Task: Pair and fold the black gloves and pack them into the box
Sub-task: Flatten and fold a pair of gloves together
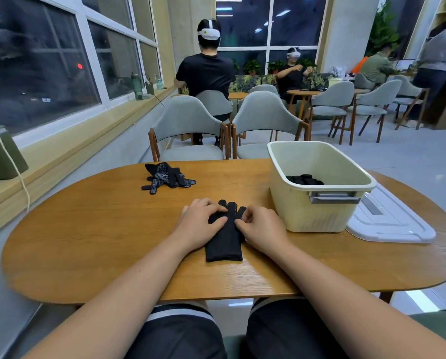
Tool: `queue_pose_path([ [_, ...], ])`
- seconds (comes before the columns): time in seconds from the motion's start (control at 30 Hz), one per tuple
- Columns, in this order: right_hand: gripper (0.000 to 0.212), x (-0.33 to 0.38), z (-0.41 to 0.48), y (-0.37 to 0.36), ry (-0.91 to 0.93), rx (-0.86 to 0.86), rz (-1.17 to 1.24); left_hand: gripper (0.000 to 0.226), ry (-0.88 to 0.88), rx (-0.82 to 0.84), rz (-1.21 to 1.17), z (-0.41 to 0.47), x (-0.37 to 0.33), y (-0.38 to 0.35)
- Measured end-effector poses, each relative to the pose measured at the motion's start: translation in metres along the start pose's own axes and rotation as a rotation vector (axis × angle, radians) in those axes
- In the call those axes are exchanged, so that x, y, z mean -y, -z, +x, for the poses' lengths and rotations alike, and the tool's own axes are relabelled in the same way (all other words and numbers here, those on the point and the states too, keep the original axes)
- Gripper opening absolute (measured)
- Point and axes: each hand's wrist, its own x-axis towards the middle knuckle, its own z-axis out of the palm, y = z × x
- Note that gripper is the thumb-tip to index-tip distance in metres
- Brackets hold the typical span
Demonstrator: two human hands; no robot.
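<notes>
A stacked pair of black gloves point(225, 240) lies flat on the wooden table point(100, 242) in front of me, cuffs toward me, fingers pointing away. My left hand point(200, 224) rests on the gloves' left side with fingers over the palm area. My right hand point(262, 228) pinches the gloves' right edge near the fingers. A loose heap of black gloves with white grip dots point(166, 177) lies at the table's far left. The cream plastic box point(317, 203) stands to the right, with folded black gloves point(305, 179) inside.
The box's white lid point(390, 224) lies flat to the right of the box. Two grey chairs point(190, 130) stand at the table's far side. Other people sit at tables beyond. A windowsill runs along the left.
</notes>
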Motion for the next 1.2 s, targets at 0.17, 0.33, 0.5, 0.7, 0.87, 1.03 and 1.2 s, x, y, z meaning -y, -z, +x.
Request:
queue_pose_path([
  [0.17,0.012,-0.003,0.0,-0.001,-0.015,-0.019,0.102,0.038,-0.021,0.018,0.022,-0.001,0.0,-0.001],
  [0.33,0.012,-0.003,-0.001,-0.003,0.003,-0.02,0.036,0.039,-0.022,0.018,0.038,-0.001,-0.001,-0.001],
  [0.5,0.004,0.0,0.008,-0.004,-0.001,-0.038,0.069,0.038,-0.02,0.011,0.037,-0.001,-0.001,0.0],
  [0.7,0.006,0.012,0.034,-0.008,-0.055,-0.021,0.202,0.037,-0.024,-0.004,0.019,-0.003,-0.001,0.0],
  [0.87,0.013,0.016,0.046,-0.017,-0.088,0.022,0.161,0.038,-0.03,-0.004,0.023,-0.003,-0.001,0.001],
  [1.03,0.016,0.016,0.05,-0.021,-0.111,0.026,0.12,0.038,-0.028,-0.003,0.024,-0.003,-0.002,0.002],
  [1.2,0.004,0.016,0.055,-0.024,-0.127,0.037,0.191,0.037,-0.026,-0.007,0.018,-0.004,-0.003,0.002],
])
